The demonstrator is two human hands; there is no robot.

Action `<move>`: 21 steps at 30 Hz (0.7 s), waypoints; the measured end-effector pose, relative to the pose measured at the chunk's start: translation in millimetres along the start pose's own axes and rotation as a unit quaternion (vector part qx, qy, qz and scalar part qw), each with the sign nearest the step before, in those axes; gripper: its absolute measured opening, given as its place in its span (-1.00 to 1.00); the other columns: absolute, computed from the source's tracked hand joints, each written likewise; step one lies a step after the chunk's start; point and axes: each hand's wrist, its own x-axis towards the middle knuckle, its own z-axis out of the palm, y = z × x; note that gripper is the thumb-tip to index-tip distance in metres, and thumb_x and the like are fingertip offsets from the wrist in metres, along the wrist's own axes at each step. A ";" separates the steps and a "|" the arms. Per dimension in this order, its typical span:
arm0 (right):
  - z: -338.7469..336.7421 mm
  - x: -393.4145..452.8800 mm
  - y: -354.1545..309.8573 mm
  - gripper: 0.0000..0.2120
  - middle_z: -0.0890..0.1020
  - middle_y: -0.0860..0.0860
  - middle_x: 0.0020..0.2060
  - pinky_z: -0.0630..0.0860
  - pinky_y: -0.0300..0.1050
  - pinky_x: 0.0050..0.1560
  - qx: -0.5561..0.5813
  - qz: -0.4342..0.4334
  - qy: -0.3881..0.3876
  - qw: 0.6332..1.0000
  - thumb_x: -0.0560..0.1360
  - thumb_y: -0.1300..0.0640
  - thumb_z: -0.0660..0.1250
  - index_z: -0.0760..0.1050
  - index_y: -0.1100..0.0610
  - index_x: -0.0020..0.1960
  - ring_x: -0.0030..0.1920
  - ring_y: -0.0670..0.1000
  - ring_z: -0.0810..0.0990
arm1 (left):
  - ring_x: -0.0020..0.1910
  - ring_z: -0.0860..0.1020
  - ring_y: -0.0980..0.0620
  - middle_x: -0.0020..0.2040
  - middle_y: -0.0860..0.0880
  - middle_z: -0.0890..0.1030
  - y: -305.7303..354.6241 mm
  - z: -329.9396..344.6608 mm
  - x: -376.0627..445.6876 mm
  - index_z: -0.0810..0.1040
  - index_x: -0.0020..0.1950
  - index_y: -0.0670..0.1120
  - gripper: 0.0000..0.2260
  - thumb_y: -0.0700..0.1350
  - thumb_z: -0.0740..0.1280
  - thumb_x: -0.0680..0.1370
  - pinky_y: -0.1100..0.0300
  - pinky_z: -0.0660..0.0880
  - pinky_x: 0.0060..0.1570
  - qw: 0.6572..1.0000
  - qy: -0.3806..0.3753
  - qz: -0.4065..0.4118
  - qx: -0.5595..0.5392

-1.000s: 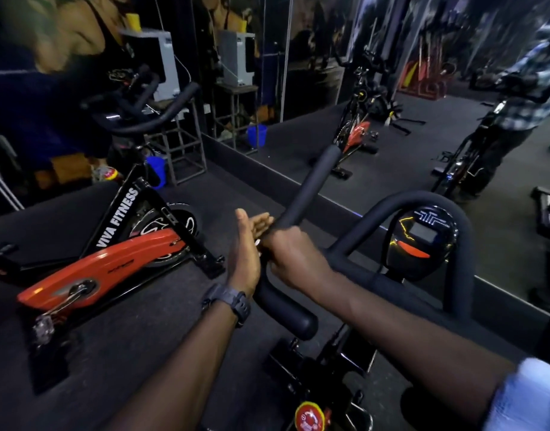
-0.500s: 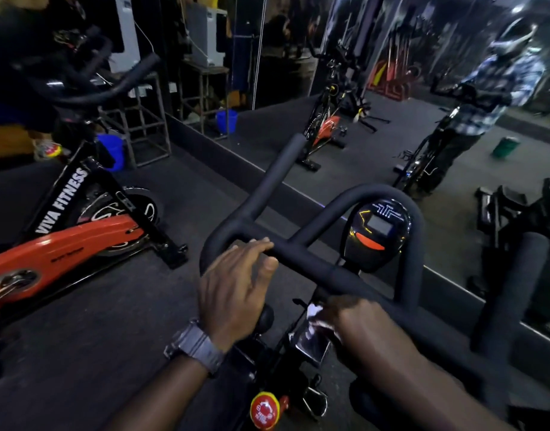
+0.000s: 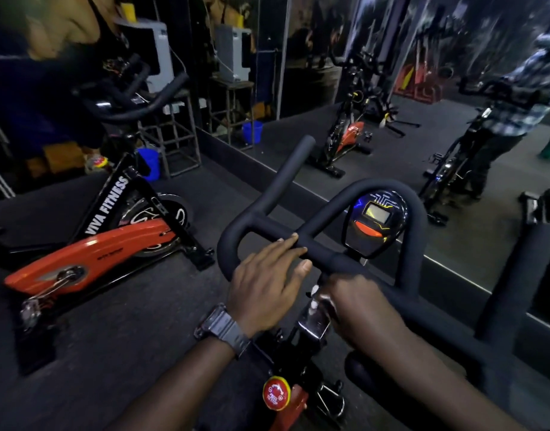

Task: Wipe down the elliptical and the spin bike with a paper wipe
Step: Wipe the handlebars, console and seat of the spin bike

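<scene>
While left hand rests flat on handlebar (fingers straight), right hand pinches paper wipe

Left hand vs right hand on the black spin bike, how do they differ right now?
The left hand, with a dark wristwatch, rests straight-fingered on top of the black padded handlebar; the right hand sits lower, below that bar. The left hand holds nothing; the right hand's curled fingers grip a white paper wipe against the shiny metal handlebar post. Both touch the same bike.

Left hand on handlebar; right hand below it; console behind; second bike left.
</scene>
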 end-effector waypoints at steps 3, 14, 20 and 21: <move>5.7 -3.4 -16.9 -0.84 0.66 -0.09 -0.02 0.50 -0.18 -0.01 0.063 -0.074 -0.035 0.995 0.51 0.04 0.31 0.63 -0.08 0.03 0.00 -0.05 0.61 | 0.45 0.29 0.25 0.52 0.26 0.28 4.1 -4.7 -3.3 0.45 0.41 0.16 -0.38 0.33 -0.17 0.55 0.17 0.24 0.36 0.999 -0.033 -0.009 -0.009; 10.1 -18.4 -85.1 -0.83 0.68 -0.28 -0.12 0.48 -0.41 -0.08 0.489 -0.142 0.076 0.858 0.48 0.18 0.42 0.66 -0.07 -0.02 -0.09 -0.30 0.62 | 0.24 0.57 0.08 0.23 -0.03 0.63 0.7 -89.4 -108.3 0.59 0.26 -0.08 -0.55 0.18 0.09 0.65 0.11 0.45 0.30 0.890 0.128 -0.262 -0.351; 81.6 -75.0 -183.1 -0.76 0.65 -0.15 -0.05 0.49 -0.36 -0.03 0.534 -0.227 -0.061 0.812 0.42 0.12 0.33 0.66 -0.07 0.03 -0.04 -0.24 0.61 | 0.19 0.61 -0.08 0.18 -0.08 0.66 -21.2 -143.5 -278.0 0.60 0.22 -0.11 -0.53 0.11 0.01 0.66 0.05 0.49 0.21 0.801 0.263 -0.437 -0.313; 93.3 -86.1 -198.4 -0.77 0.65 -0.15 -0.06 0.48 -0.36 -0.03 0.531 -0.241 -0.096 0.806 0.41 0.12 0.34 0.67 -0.06 0.01 -0.05 -0.24 0.61 | 0.17 0.61 -0.10 0.15 -0.08 0.66 -22.5 -147.1 -310.8 0.61 0.18 -0.10 -0.56 0.09 0.00 0.67 0.07 0.50 0.16 0.778 0.283 -0.470 -0.307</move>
